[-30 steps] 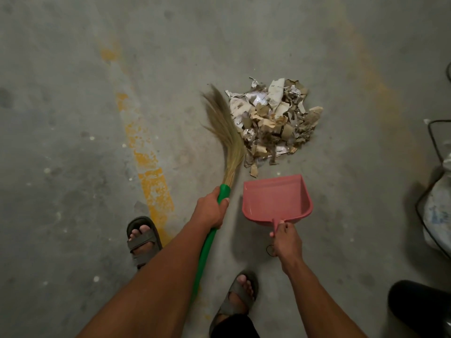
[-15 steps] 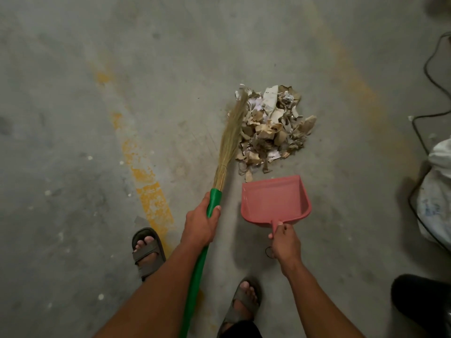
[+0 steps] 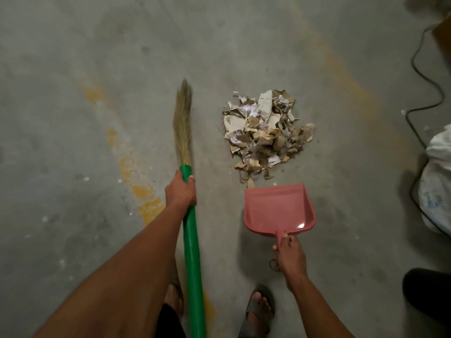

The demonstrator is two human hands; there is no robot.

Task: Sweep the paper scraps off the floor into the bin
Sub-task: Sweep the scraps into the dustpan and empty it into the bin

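1. Nearest, the right hand pinches the handle of the pink dustpan, its grip closed round that handle. The pan sits low to the concrete floor with its open lip facing the heap.
2. The left hand wraps the green broom handle just under the bristles, grip closed on it.
3. The bristles stand well to the left of the pile, apart from it.
4. Farther out lie the paper scraps, heaped together, the nearest bits almost touching the pan's lip.
5. To do this step well, I judge the lip should be pressed flat to the floor (any gap lets thin paper slide under), the bristles carried round behind the heap, then drawn toward the pan in short, low strokes.
6. No bin is plainly identifiable; a white sack shows at the right edge.
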